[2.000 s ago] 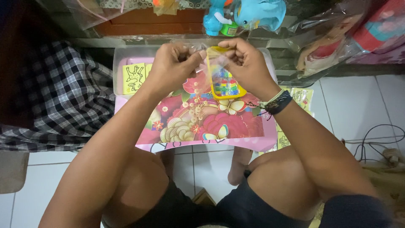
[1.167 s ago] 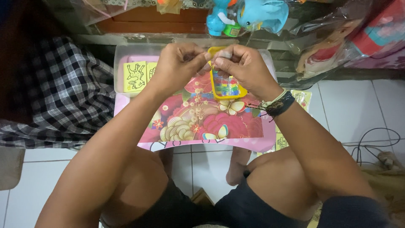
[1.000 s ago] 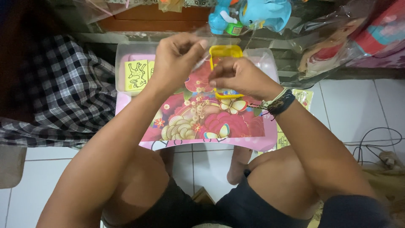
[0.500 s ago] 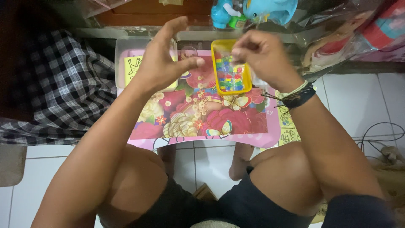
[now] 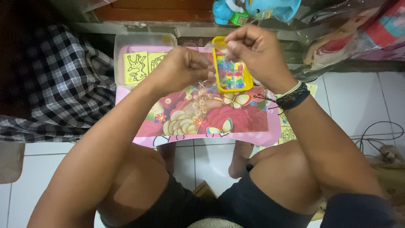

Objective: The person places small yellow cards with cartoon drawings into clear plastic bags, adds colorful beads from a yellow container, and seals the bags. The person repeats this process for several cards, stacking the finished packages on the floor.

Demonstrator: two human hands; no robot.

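Checked cloth (image 5: 55,84) lies well left of the left hand, its edge running up to a clear tub (image 5: 126,46) with 2 yellow cards (image 5: 136,66) inside. Tub sits just left of and behind the left hand. Pink floral table (image 5: 202,122) spans under both hands; its near edge ends just above the knees, white tiled floor showing past it on both sides. Free table surface lies below the hands, toward the body.

Left hand (image 5: 181,69) clenched, fingertips pinched at a thin clear wrapper (image 5: 217,50) stretched between the 2 hands. Yellow tray (image 5: 232,69) of coloured pieces sits on the table between the hands, partly under the right one. Right hand (image 5: 257,50) curled tight, pinching the wrapper's other end above the tray; dark bracelets (image 5: 291,97) on its wrist. Blue toy (image 5: 253,8) stands behind the right hand, plastic bags (image 5: 337,42) crowd its right side.
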